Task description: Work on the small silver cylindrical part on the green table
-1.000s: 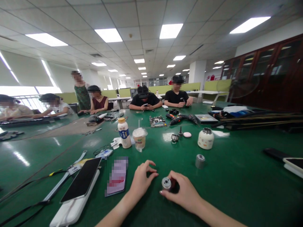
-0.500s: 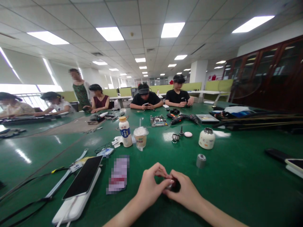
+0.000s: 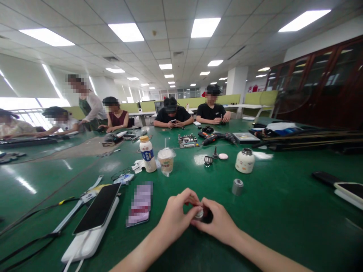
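Low over the green table, my left hand (image 3: 181, 211) and my right hand (image 3: 217, 217) meet around a small round metal part (image 3: 199, 214). My right hand curls around its side, and a dark area shows inside that curl. The left thumb and fingertips press at its upper edge. Fingers cover most of the part, so its exact kind cannot be made out. Beyond my right hand stands a short grey metal cylinder (image 3: 237, 187). Farther back are a cream jar-like flask (image 3: 245, 161) with a bare metal neck, a pink disc (image 3: 223, 156) and a small metal piece (image 3: 208, 161).
To the left lie a phone (image 3: 98, 207) on a white power bank (image 3: 87, 241), straps and a purple packet (image 3: 141, 204). A bottle (image 3: 148, 155) and a cup with a straw (image 3: 166, 160) stand ahead. Beyond are a circuit board (image 3: 187, 141), a drill (image 3: 210, 139) and several people.
The view has tilted down slightly. Both hands stay together on the part, whose round metal face now shows more clearly between them. A standing person at the back left has leaned toward the table.
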### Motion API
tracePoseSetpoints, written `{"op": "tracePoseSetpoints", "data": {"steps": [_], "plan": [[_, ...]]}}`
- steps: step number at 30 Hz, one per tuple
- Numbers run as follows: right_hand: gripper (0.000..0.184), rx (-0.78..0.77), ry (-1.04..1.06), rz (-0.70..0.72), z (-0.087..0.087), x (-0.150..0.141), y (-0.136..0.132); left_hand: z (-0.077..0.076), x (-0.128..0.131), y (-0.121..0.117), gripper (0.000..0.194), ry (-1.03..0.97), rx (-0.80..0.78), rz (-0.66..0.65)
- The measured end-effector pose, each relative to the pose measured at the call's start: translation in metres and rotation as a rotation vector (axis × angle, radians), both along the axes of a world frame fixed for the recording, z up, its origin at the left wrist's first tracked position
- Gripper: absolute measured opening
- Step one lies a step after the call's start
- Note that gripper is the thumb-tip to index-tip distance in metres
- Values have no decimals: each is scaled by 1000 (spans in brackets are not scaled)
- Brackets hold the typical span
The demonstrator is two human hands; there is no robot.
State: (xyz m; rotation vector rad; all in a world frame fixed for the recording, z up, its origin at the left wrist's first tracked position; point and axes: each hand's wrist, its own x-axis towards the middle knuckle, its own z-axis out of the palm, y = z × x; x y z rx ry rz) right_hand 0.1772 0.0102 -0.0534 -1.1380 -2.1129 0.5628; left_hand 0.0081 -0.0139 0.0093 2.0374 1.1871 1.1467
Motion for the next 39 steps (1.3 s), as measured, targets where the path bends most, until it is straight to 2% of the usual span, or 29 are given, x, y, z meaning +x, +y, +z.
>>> {"op": "tracePoseSetpoints", "data": {"steps": [8, 14, 16, 19, 22, 25, 30, 36, 39], "plan": [[28, 5, 4, -2, -2, 1, 1, -2, -2, 0, 18, 8, -40, -58], [21, -11, 43, 38, -2, 1, 1, -5, 0, -4, 45, -19, 6, -139], [26, -12, 53, 38, -2, 1, 1, -7, 1, -3, 38, -21, -3, -111], [19, -5, 47, 27, -1, 1, 1, -8, 2, -1, 24, 31, 30, 27], [24, 1, 26, 19, -1, 0, 0, -7, 1, 1, 26, 124, 35, 127], [26, -1, 15, 15, -2, 1, 1, -5, 0, 1, 25, 125, -11, 128], [27, 1, 12, 16, -3, 1, 1, -5, -1, 1, 25, 57, -68, 53], [29, -14, 12, 15, -1, 1, -1, -5, 0, 2, 29, -16, -68, -4], [31, -19, 4, 8, 1, 1, 0, -4, -5, 9, 28, -95, -29, 37]]}}
